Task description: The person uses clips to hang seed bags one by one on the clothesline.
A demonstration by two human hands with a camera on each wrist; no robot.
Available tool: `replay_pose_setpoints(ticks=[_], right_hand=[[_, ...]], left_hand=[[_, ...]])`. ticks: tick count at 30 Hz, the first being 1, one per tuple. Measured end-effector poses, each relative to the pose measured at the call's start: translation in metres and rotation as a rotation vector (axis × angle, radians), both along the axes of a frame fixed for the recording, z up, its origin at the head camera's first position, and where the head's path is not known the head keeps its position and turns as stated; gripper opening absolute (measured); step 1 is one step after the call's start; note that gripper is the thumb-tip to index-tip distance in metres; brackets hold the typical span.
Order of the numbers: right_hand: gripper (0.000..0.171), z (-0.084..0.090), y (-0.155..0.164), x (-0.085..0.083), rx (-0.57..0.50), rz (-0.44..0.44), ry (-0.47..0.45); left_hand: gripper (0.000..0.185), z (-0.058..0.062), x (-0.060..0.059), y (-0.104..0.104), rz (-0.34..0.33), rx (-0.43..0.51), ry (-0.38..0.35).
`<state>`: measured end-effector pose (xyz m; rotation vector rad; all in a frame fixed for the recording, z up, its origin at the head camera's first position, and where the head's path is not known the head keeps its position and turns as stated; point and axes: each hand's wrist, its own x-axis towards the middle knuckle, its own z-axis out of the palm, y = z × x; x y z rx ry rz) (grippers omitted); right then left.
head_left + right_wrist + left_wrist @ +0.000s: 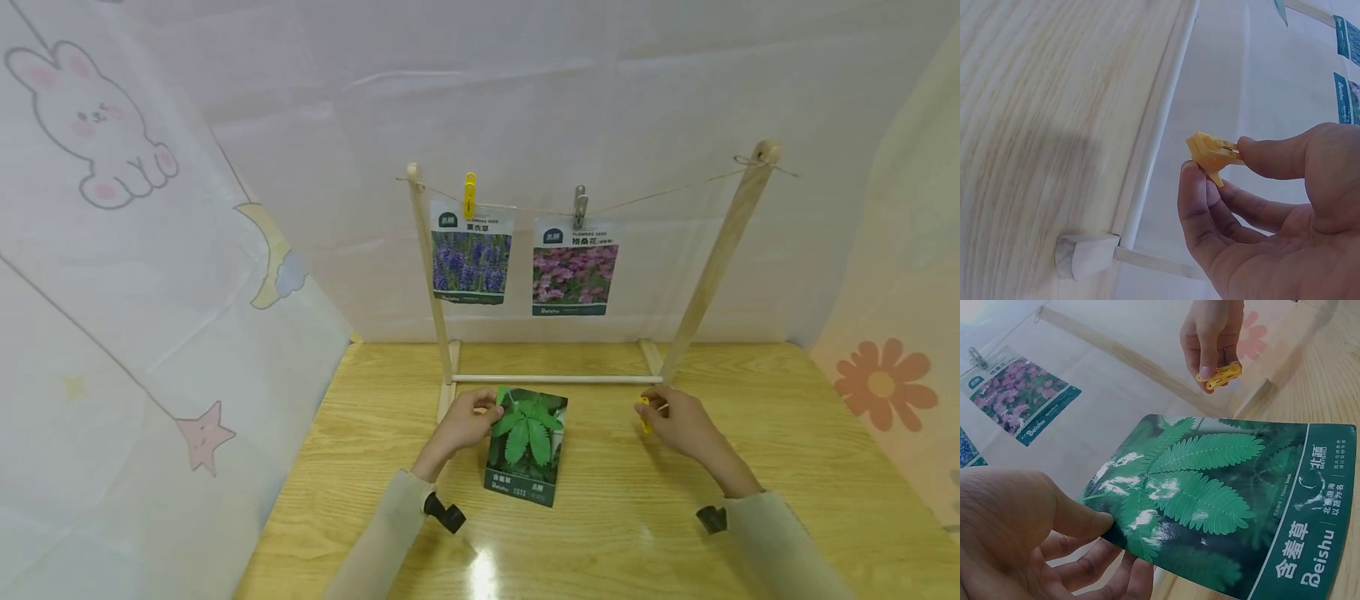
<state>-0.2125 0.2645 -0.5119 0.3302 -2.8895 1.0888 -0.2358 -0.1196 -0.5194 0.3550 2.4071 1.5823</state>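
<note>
On the wooden table (750, 467) before the rack (558, 379), my left hand (465, 421) pinched the glossy green fern packet (527, 446) by its corner; my right hand (678, 421) gripped a yellow clip (1210, 155) between thumb and fingertip.

Seed packets: three, namely the lavender packet (471, 260) and pink-flower packet (573, 272) on the string, and the green fern-leaf packet (527, 446).
Clothespins: three, a yellow peg (469, 194), a grey peg (580, 206), a second yellow peg (644, 410).
Hands: two, the left hand (467, 421) and the right hand (678, 422).
Wooden rack (720, 258): one.
</note>
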Motion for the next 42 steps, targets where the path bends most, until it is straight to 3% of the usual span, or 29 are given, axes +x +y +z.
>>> replay_pose_setpoints(ticks=[5,12,18,28,42], right_hand=[[0.041,0.002,0.002,0.000,0.015,0.000,0.010],[0.039,0.007,0.005,0.000,0.007,-0.010,0.028],[0.039,0.011,0.007,0.002,-0.001,-0.013,0.005],[0.040,0.017,0.011,0.003,0.007,-0.024,0.007],[0.040,0.025,0.016,-0.003,0.007,-0.014,0.082]], left_hand=[[0.038,0.004,-0.001,0.001,0.002,0.000,0.018],[0.024,0.013,-0.003,0.006,-0.001,-0.007,0.055],[0.027,0.022,-0.003,0.013,-0.014,-0.033,0.090],[0.039,0.027,-0.006,0.021,-0.014,-0.022,0.102],[0.035,0.028,-0.019,0.029,-0.022,-0.009,0.126]])
